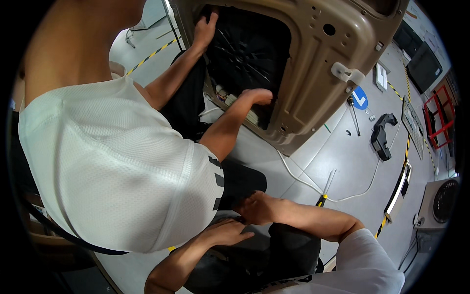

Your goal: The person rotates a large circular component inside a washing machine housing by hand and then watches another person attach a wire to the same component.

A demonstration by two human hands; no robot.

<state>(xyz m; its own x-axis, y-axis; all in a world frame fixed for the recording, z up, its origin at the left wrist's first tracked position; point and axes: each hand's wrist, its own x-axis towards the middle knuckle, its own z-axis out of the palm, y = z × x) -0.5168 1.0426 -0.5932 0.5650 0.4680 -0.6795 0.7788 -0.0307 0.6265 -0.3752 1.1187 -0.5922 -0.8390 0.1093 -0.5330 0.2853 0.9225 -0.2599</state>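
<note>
My left hand (226, 232) rests low over my lap, its thumb stretched out and its fingers loosely extended toward the right hand. Just above it, my right hand (258, 208) is bent at the wrist with curled fingers. Shadow hides its fingertips, so what they hold, if anything, cannot be made out. Ahead stands a tan metal car door (313, 73) with a large opening onto a dark interior. A co-worker in a white shirt (112, 166) leans in from the left. One co-worker hand (205, 30) is at the opening's upper left edge, the other (257, 96) at its lower part.
On the grey tiled floor to the right lie a screwdriver (355, 117), a curved black plastic part (383, 137) and a yellow-and-black handled tool (323, 198). A white cable (298, 179) loops past them. Farther right are a red frame (439, 117) and a boxed fan (443, 201).
</note>
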